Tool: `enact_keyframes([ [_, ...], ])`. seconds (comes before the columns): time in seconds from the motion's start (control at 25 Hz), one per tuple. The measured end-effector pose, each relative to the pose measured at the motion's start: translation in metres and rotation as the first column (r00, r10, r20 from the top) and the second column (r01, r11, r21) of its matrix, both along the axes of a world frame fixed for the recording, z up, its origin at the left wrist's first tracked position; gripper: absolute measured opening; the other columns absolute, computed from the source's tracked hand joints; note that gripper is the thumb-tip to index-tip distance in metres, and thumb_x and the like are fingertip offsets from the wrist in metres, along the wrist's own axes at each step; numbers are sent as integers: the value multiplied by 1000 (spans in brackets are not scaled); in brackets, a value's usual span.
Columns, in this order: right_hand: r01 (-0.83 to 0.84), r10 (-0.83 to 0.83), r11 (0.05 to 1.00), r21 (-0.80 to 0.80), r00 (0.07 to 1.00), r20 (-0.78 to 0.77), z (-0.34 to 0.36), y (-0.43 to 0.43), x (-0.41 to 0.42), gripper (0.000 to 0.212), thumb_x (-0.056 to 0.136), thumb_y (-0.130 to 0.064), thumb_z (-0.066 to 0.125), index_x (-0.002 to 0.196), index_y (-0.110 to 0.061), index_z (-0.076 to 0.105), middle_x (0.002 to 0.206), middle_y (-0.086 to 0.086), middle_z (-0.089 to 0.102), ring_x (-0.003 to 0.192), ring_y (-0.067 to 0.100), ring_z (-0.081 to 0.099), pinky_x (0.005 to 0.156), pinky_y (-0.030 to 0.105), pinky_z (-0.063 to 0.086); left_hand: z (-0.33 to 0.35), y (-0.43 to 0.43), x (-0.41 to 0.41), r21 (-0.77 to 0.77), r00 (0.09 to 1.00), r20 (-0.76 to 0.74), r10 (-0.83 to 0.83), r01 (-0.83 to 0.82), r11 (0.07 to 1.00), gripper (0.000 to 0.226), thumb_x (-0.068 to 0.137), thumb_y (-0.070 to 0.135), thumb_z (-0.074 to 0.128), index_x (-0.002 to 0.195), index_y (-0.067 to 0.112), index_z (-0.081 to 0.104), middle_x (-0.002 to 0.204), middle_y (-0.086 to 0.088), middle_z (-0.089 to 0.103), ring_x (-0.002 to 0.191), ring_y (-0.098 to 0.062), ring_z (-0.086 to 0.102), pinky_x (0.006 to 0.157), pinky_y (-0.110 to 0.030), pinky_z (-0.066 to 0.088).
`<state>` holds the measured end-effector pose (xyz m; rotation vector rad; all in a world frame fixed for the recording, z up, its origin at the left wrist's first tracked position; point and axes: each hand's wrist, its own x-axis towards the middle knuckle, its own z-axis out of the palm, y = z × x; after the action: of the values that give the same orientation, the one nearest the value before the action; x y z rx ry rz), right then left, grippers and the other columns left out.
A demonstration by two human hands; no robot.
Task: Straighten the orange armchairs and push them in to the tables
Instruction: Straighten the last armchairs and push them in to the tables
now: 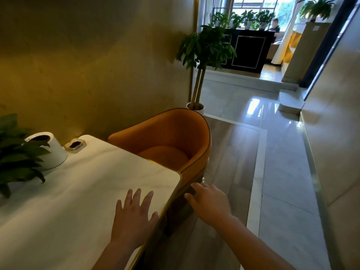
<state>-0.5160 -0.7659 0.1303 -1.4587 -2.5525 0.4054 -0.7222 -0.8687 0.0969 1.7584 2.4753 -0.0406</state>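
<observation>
An orange armchair (171,137) with a curved back stands at the far end of a white marble table (78,191), its seat partly tucked under the tabletop. My left hand (134,217) lies flat on the table near its right edge, fingers spread and holding nothing. My right hand (209,202) hovers just past the table's corner, near the armchair's lower front side, fingers loosely extended. Whether it touches the chair I cannot tell.
A white pot (52,151) with a leafy plant (15,152) and a small ashtray (75,145) sit on the table's far left. A tall potted tree (204,49) stands behind the chair by the wall. Glossy tiled floor (282,172) runs to the right towards a black counter (247,49).
</observation>
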Motion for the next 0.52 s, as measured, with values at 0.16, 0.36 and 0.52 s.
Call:
enact_keyframes([
  [0.16, -117, 117, 993, 19, 993, 6, -15, 100, 23, 40, 99, -60, 38, 124, -34, 55, 116, -14, 62, 110, 8, 55, 92, 32, 46, -6, 83, 25, 4, 994, -4, 107, -107, 994, 84, 78, 70, 0, 155, 38, 9, 167, -1, 7, 154, -28, 1, 122, -53, 9],
  [0.36, -260, 261, 965, -29, 965, 34, -10, 218, 43, 32, 98, -60, 38, 111, -36, 56, 101, -15, 59, 95, 5, 55, 84, 31, 47, -13, 180, 53, 35, 973, 56, 225, -227, 973, 88, 76, 72, -2, 155, 37, 14, 166, -2, 13, 153, -29, 4, 121, -54, 10],
  [0.52, -322, 323, 946, -34, 946, 41, -10, 303, 42, 32, 97, -59, 37, 110, -36, 56, 100, -15, 60, 93, 7, 57, 80, 31, 51, -19, 252, 67, 24, 955, 84, 285, -288, 957, 78, 83, 69, 11, 155, 39, 12, 167, -2, 11, 153, -28, 3, 122, -54, 10],
])
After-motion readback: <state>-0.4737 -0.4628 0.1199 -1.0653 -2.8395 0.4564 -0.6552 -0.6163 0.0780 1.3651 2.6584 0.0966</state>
